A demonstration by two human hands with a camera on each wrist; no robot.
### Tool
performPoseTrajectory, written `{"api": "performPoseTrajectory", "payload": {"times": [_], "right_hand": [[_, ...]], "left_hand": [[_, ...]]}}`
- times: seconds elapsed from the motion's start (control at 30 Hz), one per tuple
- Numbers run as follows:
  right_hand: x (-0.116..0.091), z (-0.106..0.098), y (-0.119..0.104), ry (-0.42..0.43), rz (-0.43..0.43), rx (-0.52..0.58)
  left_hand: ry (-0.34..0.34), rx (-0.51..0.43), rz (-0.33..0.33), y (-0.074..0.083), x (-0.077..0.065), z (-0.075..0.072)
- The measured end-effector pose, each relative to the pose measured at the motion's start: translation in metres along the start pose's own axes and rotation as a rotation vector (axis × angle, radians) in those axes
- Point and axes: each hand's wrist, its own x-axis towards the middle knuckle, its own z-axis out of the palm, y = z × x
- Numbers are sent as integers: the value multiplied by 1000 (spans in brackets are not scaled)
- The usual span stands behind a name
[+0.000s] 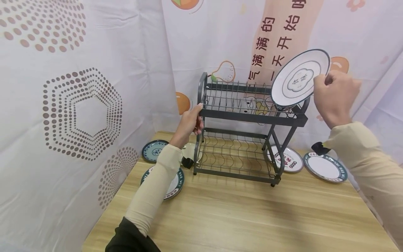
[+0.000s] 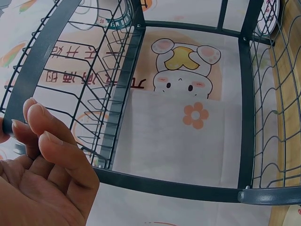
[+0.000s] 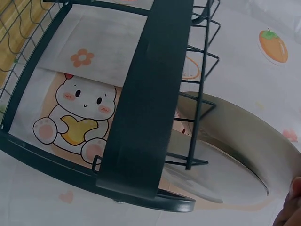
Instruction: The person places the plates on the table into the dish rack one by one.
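A dark grey two-tier dish rack (image 1: 248, 116) stands on the wooden table. My left hand (image 1: 190, 122) grips the left front corner of its upper tier, thumb on top of the bar. Over the upper tier's right end, my right hand (image 1: 338, 96) pinches a white plate (image 1: 286, 85) by its right edge. This plate has a thin dark blue rim and a flower drawing, and is tilted. Its underside (image 3: 263, 136) shows beside the rack's end in the right wrist view. A teal-banded plate (image 2: 117, 22) appears behind the upper tier's wires in the left wrist view.
Left of the rack lie a blue patterned plate (image 1: 152, 151), a green-banded plate (image 1: 178, 185) partly under my forearm, and a pale yellowish dish (image 1: 189, 150). Behind the rack's right leg is a red-patterned plate (image 1: 292, 159), with another green-banded plate (image 1: 327, 168) farther right. Printed curtains (image 1: 126, 31) hang behind.
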Motion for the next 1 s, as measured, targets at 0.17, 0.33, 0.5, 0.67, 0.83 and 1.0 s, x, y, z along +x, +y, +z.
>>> {"api": "performPoseTrajectory", "payload": {"times": [0.17, 0.33, 0.5, 0.67, 0.83, 1.0], "right_hand": [[-2, 12, -2, 3, -85, -32], [-4, 21, -10, 5, -161, -62], [-3, 25, -14, -54, -154, -124], [-2, 29, -15, -134, -121, -172], [-4, 30, -16, -191, -84, -196], [-2, 26, -17, -269, -73, -243]], "left_hand": [[0, 6, 7, -1, 0, 0], [5, 4, 14, -3, 0, -1], [13, 9, -6, -1, 0, 1], [15, 8, -15, -2, 1, 3], [13, 13, -15, -3, 2, 2], [8, 13, -9, -2, 2, 2]]}}
